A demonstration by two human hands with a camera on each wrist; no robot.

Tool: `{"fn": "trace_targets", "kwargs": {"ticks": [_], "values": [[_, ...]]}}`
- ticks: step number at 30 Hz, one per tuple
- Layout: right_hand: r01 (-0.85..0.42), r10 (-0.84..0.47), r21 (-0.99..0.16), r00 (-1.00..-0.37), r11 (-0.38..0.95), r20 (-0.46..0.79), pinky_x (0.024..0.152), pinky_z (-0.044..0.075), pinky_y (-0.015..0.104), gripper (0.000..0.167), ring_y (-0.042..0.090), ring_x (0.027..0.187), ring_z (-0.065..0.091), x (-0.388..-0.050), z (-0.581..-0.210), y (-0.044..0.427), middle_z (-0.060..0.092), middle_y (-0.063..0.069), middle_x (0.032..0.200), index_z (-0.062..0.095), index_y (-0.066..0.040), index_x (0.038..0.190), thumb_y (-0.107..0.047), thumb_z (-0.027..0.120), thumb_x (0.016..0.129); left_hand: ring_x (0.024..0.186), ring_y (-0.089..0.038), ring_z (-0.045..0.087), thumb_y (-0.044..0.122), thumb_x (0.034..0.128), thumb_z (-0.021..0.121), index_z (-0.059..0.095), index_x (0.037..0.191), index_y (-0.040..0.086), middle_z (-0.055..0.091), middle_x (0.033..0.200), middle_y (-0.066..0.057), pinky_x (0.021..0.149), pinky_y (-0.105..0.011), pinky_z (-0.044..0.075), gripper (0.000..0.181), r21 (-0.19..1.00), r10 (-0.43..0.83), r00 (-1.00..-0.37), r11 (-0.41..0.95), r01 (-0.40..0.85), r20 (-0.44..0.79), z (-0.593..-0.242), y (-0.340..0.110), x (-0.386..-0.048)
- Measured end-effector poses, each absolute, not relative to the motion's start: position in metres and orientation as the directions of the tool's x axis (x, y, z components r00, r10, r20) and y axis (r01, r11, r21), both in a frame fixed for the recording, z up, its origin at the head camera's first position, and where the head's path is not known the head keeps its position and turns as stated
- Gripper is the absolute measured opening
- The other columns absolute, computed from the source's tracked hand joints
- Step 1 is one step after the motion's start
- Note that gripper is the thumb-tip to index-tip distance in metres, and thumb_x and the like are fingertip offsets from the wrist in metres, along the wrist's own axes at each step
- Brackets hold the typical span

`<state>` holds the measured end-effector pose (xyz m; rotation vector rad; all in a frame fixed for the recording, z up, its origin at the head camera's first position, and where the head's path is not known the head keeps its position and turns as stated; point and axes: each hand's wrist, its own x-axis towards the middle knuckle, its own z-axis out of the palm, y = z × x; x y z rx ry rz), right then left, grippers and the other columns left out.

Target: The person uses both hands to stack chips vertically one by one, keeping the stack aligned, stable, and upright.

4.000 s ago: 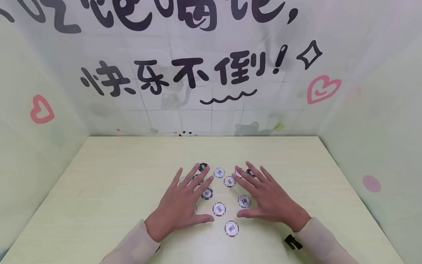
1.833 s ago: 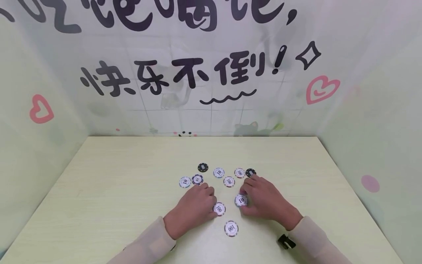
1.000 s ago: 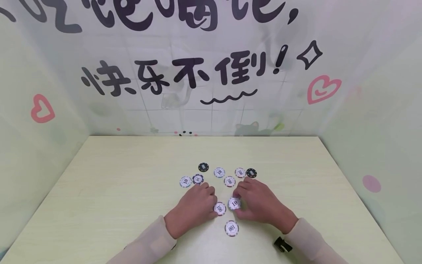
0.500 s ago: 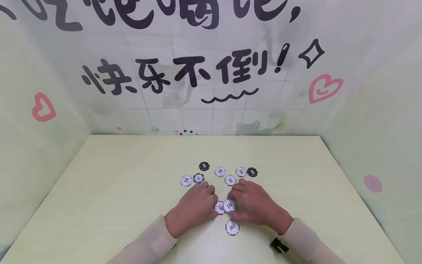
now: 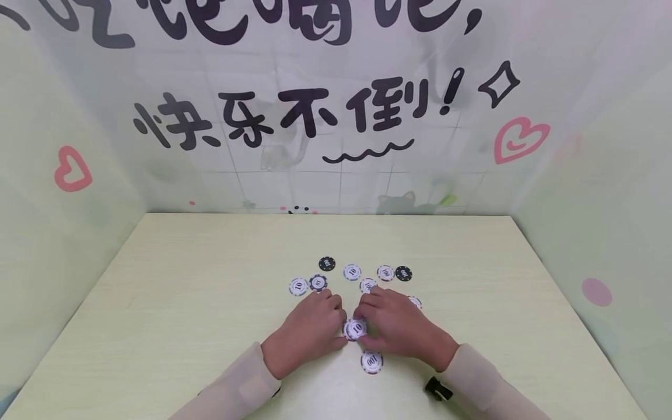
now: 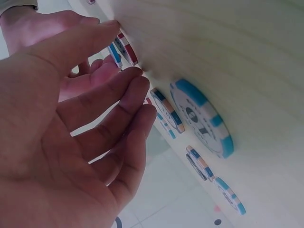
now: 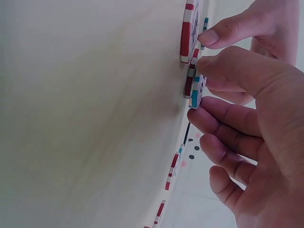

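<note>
In the head view my left hand (image 5: 307,326) pinches the edges of a white poker chip marked 100 (image 5: 347,333), flat on the table. My right hand (image 5: 401,326) pinches a chip marked 10 (image 5: 357,328) with thumb and fingers and holds it over that chip. Seen from the right wrist, the blue-edged 10 chip (image 7: 195,98) lies against the face of the red-edged 100 chip (image 7: 188,89), nearly lined up. Another 100 chip (image 5: 372,362) lies just nearer to me. From the left wrist, a blue-edged 10 chip (image 6: 202,118) lies beside my left fingers.
Beyond my hands, several chips lie flat, among them a black chip (image 5: 327,263), a dark blue one (image 5: 318,283) and another black one (image 5: 403,273). One chip (image 5: 415,302) is partly hidden by my right hand. Printed walls surround the pale wooden table (image 5: 210,262).
Both hands were spread over the chips, then closed in. My right hand took the 10 chip and slid it left onto the 100 chip, which my left hand keeps in place.
</note>
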<state>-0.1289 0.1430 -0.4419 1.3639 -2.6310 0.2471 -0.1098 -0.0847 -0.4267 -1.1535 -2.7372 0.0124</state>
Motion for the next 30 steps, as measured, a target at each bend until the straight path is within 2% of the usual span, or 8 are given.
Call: {"fn": "trace_targets", "kwargs": {"ticks": [8, 18, 30], "values": [[-0.826, -0.806, -0.051, -0.56, 0.562, 0.193, 0.082, 0.051, 0.027, 0.031, 0.015, 0.091, 0.055, -0.1291, -0.4393, 0.1377, 0.072, -0.004, 0.104, 0.081, -0.014, 0.11, -0.037, 0.085, 0.091, 0.079, -0.018, 0.053, 0.037, 0.0882, 0.09, 0.081, 0.089, 0.01, 0.07, 0.089, -0.001, 0.073, -0.03, 0.048, 0.028, -0.056, 0.695, -0.705, 0.717, 0.695, 0.143, -0.4269, -0.0848, -0.1092], [-0.837, -0.813, -0.049, -0.541, 0.545, 0.215, 0.085, 0.053, 0.027, 0.027, 0.015, 0.093, 0.059, -0.1289, -0.4414, 0.1364, 0.072, -0.004, 0.103, 0.08, -0.013, 0.108, -0.033, 0.086, 0.09, 0.078, -0.017, 0.051, 0.037, 0.0893, 0.089, 0.082, 0.092, 0.01, 0.07, 0.089, -0.001, 0.072, -0.029, 0.047, 0.028, -0.058, 0.69, -0.713, 0.723, 0.689, 0.128, -0.4287, -0.0845, -0.1097], [-0.824, -0.797, -0.087, -0.564, 0.56, 0.216, 0.081, 0.052, 0.026, 0.031, 0.015, 0.092, 0.057, -0.1271, -0.4399, 0.144, 0.071, -0.004, 0.104, 0.079, -0.013, 0.108, -0.037, 0.083, 0.09, 0.081, -0.018, 0.054, 0.039, 0.0887, 0.089, 0.083, 0.093, 0.01, 0.071, 0.092, -0.001, 0.073, -0.03, 0.049, 0.03, -0.07, 0.694, -0.708, 0.719, 0.691, 0.13, -0.4278, -0.0845, -0.11]]}}
